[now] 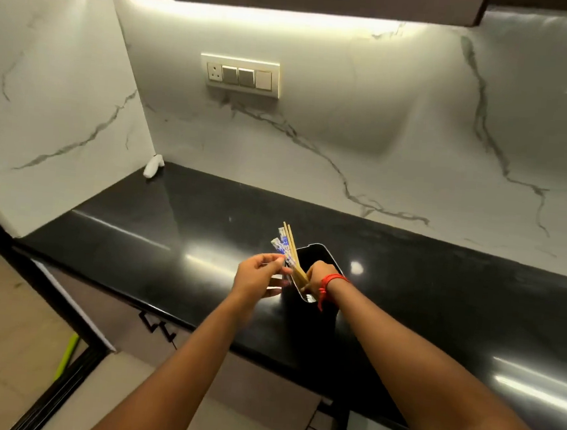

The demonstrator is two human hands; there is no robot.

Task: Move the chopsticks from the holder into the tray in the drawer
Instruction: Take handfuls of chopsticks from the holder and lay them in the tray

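A black holder (318, 255) stands on the black countertop (171, 225). Bare wooden chopsticks (292, 246) and chopsticks in clear wrappers with blue print (281, 245) lean out of its left side. My right hand (318, 274), a red thread on its wrist, is closed around the lower part of the wooden chopsticks at the holder's rim. My left hand (259, 274) pinches the wrapped chopsticks just to the left of the holder. The drawer and its tray are not in view.
A white marble backsplash (350, 135) with a switch panel (241, 75) rises behind the counter. A small white object (153, 165) lies in the back left corner. Closed cabinet fronts with black handles (157, 329) sit below the counter edge.
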